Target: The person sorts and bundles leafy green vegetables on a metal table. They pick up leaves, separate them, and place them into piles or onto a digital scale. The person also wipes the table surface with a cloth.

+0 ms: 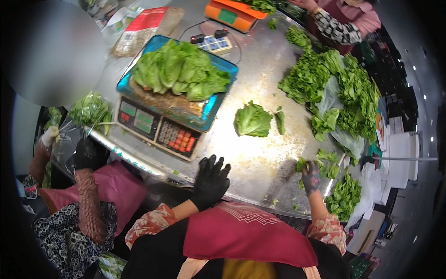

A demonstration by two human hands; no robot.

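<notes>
My left hand (211, 183), in a black glove, rests near the front edge of the metal table (244, 174) with its fingers spread and nothing in it. Just beyond it stands a digital scale (158, 127) with a blue tray holding a pile of lettuce (181, 71). My right hand (312, 178), in a dark patterned glove, is at the right among loose lettuce leaves (327, 162). A small leaf (301, 164) shows by its fingers; whether they grip it is unclear. Between and beyond my hands lie a lettuce head (253, 120) and a single torn leaf (279, 121).
Lettuce heaps (359, 94) with plastic bags line the right. Behind the scale are a power strip (215, 44), an orange scale (231, 17) and a sack (148, 33). At left, a person's gloved hand (89, 151) is near bagged greens (90, 108); another person (343, 26) stands far right.
</notes>
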